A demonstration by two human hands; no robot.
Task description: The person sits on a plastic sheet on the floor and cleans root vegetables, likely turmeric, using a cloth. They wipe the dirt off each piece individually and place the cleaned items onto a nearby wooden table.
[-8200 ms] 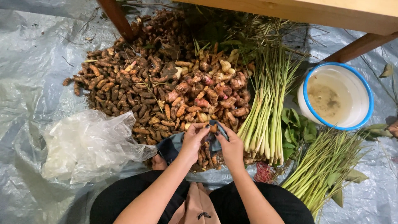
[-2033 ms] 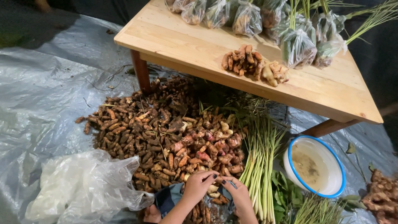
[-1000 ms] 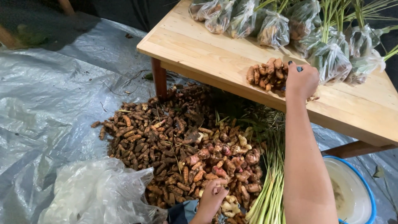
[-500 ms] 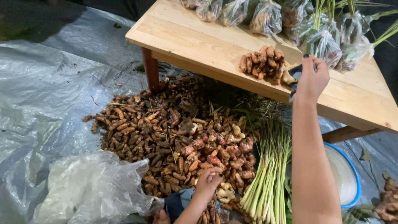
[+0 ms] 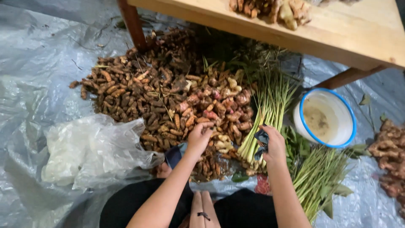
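Fingers [image 5: 204,128] of left hand [image 5: 198,139] curl down onto roots [image 5: 219,145] at pile's near edge, grip unclear | roots look knobbly, firm, light; pinch across the middle | right hand [image 5: 273,145] closed on dark tool [image 5: 261,139] beside lemongrass [image 5: 270,105]

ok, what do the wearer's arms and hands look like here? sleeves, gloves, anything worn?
Both forearms are bare, with no sleeves in view. The left hand and right hand wear no gloves, and no rings or wristbands show. The right hand's nails look dark, probably polish; the left hand's nails are too small to tell.
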